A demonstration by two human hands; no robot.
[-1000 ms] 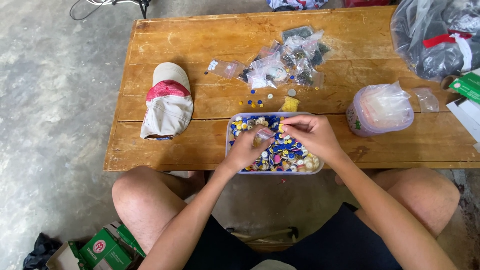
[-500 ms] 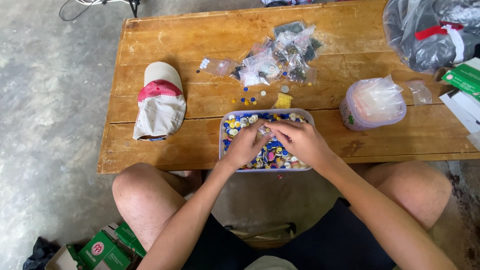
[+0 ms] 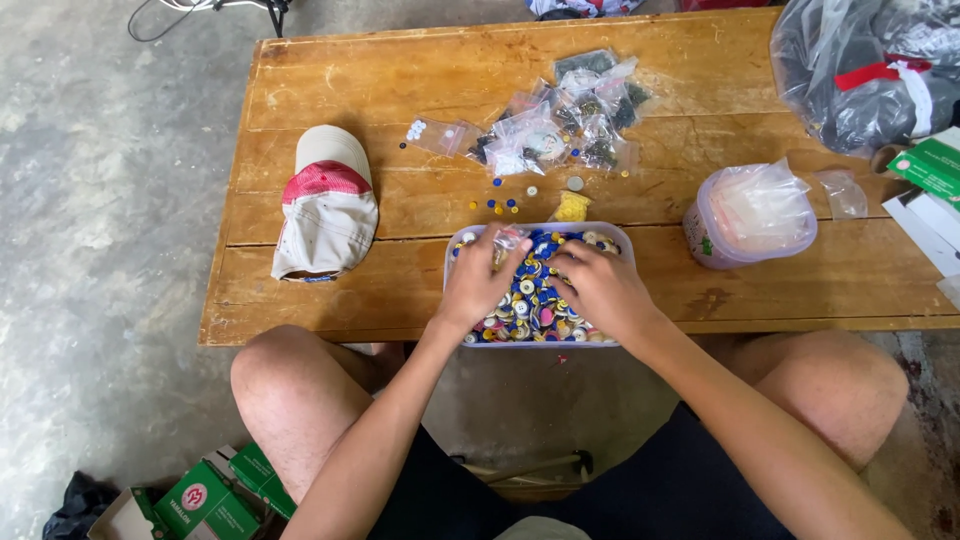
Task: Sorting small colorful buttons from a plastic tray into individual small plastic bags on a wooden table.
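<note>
A shallow clear tray (image 3: 620, 236) full of small blue, yellow and white round pieces sits at the near edge of a wooden table (image 3: 400, 90). My left hand (image 3: 480, 282) rests over the tray's left side, fingers pinched on a small clear plastic bag (image 3: 508, 240). My right hand (image 3: 598, 290) lies over the tray's right side, its fingers curled down into the pieces. A few loose pieces (image 3: 497, 203) lie just beyond the tray.
A pile of small clear bags (image 3: 560, 125) lies at the table's middle back. A beige and red cap (image 3: 326, 200) rests to the left, a lidded plastic tub (image 3: 750, 215) to the right, a large plastic bag (image 3: 870, 70) and green boxes (image 3: 930, 165) at far right.
Both hands stayed over the tray; the right hand has dropped from near the left hand's fingertips down into the pieces. The view shifted slightly.
</note>
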